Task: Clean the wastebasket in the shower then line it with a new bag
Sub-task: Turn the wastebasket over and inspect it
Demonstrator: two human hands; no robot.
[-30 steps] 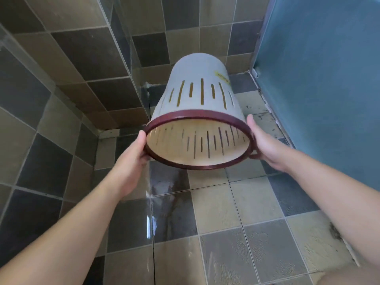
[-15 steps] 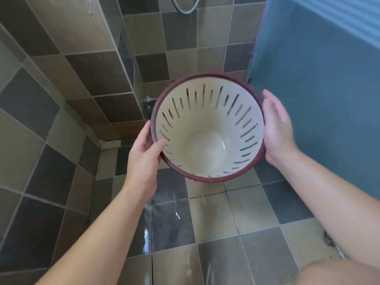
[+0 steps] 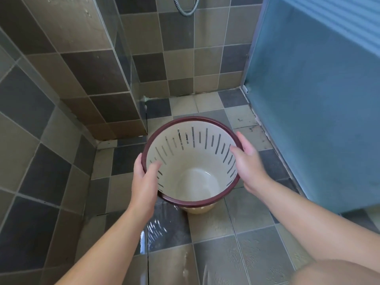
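Head view, looking down into a tiled shower corner. A cream wastebasket with a dark red rim and slotted walls stands upright, mouth toward the camera, low over the wet floor; whether its base touches the tiles cannot be told. The left hand holds the near-left rim, thumb inside the wall and fingers curled outside: a narrow grip closed on the rim. The right hand holds the right rim likewise, thumb lying inside, fingers outside. The inside of the wastebasket holds no bag or rubbish. A glass panel rises at left, a blue frosted door stands at right, and a loop of shower hose hangs at top.
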